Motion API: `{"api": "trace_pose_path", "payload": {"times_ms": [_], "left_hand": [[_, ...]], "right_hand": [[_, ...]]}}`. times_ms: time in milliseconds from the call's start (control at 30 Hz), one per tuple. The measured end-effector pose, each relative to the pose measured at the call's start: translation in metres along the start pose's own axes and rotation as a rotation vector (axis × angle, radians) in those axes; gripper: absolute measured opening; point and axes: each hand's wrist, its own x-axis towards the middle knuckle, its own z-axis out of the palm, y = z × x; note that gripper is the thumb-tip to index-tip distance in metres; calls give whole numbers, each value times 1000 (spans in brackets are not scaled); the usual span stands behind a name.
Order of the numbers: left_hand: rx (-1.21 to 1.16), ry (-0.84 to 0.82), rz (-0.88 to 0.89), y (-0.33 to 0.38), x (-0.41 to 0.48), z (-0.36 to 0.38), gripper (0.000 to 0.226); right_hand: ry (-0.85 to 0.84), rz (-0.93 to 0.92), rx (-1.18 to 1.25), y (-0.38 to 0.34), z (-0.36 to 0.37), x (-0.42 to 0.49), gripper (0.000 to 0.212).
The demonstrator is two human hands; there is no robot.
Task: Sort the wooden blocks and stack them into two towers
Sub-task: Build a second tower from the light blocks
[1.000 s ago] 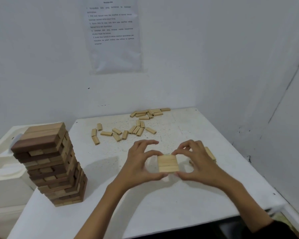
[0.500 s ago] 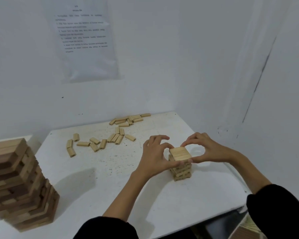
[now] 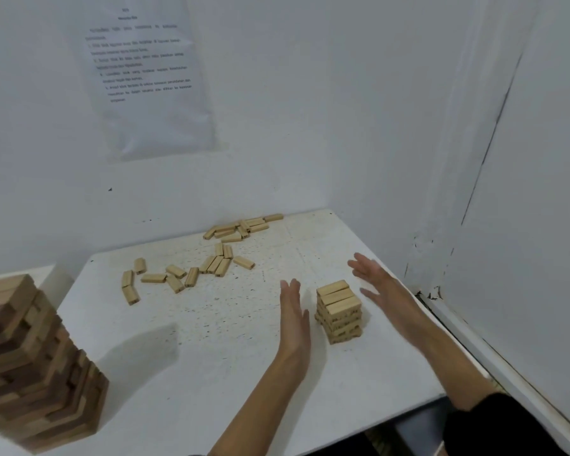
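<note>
Palms of left hand (image 3: 293, 312) and right hand (image 3: 380, 287) flanking short pale wooden block tower (image 3: 339, 311), not touching; fingers (image 3: 289, 289) straight, empty; probably guarding against toppling.

A small tower of light wooden blocks (image 3: 339, 312) stands on the white desk (image 3: 211, 373) near its right edge. The left hand (image 3: 293, 311) and the right hand (image 3: 380, 286) flank it with straight fingers, neither touching it. Loose light blocks (image 3: 191, 273) lie scattered farther back. A taller tower of mixed dark and light blocks (image 3: 30, 366) stands at the left. A printed sheet (image 3: 145, 77) hangs on the wall.
</note>
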Motion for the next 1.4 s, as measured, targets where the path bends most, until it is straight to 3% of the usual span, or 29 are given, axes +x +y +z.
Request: {"api": "trace_pose_path", "payload": {"times_ms": [167,300,467,600,733,833,900,1000,1100,1233,1400], "left_hand": [[-111,-58,-106,-10,-2,14,67],[-78,-102,-92,-10,-1,17,73],[-26,-94,-63,-7,-6,27,40],[-38,-113,-59,-6,-4,27,40],[46,-154,-35,-8,1,20,60],[161,-158,-34,-3,-3,4,84],[347,-154,16,-1,-1,-15,77],[709,-241,115,-1,13,-47,99],[1007,-310,207,-7,29,-56,92],[1181,-283,338,-16,37,-51,81],[1150,-247,383,-22,37,-50,86]], "right_hand": [[63,215,353,29,38,-5,69],[104,204,359,40,43,-5,77],[90,177,331,43,45,-8,76],[73,175,303,44,46,-10,82],[13,186,322,37,37,-9,92],[5,117,185,33,12,-15,85],[-64,60,-54,35,-10,-19,86],[-131,74,-466,35,-30,-17,93],[-213,54,-716,33,-25,-8,97],[-228,16,-791,38,-18,5,115],[-205,-1,-741,37,-15,5,75]]}}
